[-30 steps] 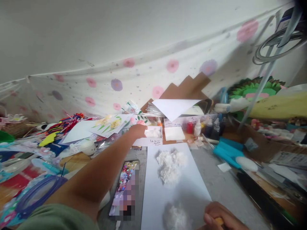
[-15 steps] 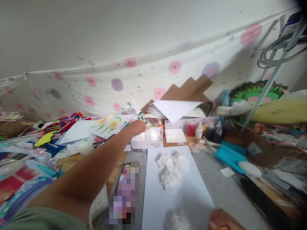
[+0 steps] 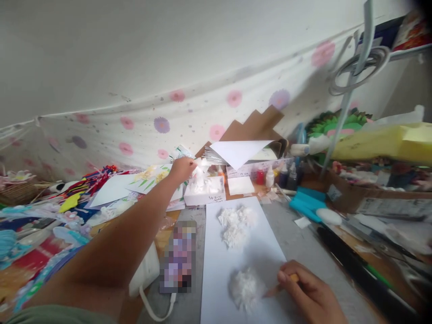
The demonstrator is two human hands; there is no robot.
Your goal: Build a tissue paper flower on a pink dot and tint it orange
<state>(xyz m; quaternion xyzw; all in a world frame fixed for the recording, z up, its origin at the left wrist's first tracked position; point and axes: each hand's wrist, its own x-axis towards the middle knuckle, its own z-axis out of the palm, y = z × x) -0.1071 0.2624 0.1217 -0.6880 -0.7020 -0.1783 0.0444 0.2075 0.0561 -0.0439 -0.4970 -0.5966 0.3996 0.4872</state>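
Observation:
My left hand [image 3: 184, 170] reaches far forward and pinches a piece of soft white tissue or cotton [image 3: 200, 173] just above a small white box [image 3: 204, 197]. More of the white stuff fills that box, which has handwriting on its front. Closed around a slim tool with a wooden handle [image 3: 293, 277], my right hand [image 3: 305, 292] is over the right edge of a white sheet [image 3: 216, 279]. The tool's narrow end points at a ruffled white flower [image 3: 246, 288] on the sheet. Farther up the sheet sits a cluster of similar white flowers [image 3: 236, 225].
Left of the sheet lies a phone [image 3: 178, 256] with a cable, beside a white power block [image 3: 146, 267]. Paint bottles [image 3: 270, 177] stand behind, near a white pad [image 3: 240, 185]. Blue material [image 3: 308, 203] lies at right, before a cardboard box [image 3: 367, 189]. Coloured craft pieces [image 3: 77, 189] crowd the left.
My left hand has risen from the box with white material between its fingers. My right hand has come farther into view over the sheet, bringing the tool beside the near flower. The view has shifted.

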